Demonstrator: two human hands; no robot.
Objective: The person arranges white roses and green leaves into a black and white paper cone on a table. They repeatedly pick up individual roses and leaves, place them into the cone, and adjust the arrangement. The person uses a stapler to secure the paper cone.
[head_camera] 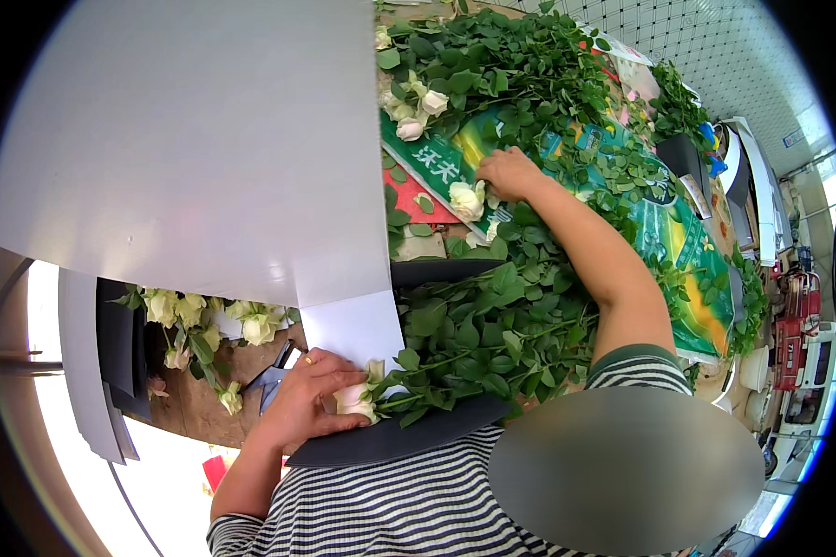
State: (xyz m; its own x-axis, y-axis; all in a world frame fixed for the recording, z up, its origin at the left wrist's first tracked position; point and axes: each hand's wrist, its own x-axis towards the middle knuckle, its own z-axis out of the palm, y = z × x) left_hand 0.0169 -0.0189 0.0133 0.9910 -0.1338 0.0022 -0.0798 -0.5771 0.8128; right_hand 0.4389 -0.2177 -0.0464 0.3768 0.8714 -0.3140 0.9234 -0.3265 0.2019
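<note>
My left hand point(317, 400) has its fingers curled round the head of a pale rose point(354, 401) at the lower middle of the head view. That rose lies over a black curved sheet point(404, 435) against my striped shirt, its leafy stem point(446, 362) pointing right. A folded white sheet point(352, 327) is just beyond the flower. Farther off, my right hand point(508, 174) reaches over a green printed plastic bag point(425, 157), fingers bent down beside a cream rose point(467, 200); its fingertips are partly hidden, so whether it grips a flower cannot be seen.
A large pale sheet point(181, 139) stands up and blocks the upper left. Cut roses point(188, 310) and dark folded sheets point(122, 348) lie on the wooden table point(188, 418) at left. Leafy stems point(515, 63) are heaped at the back. Another black sheet point(446, 271) edges the nearer stems.
</note>
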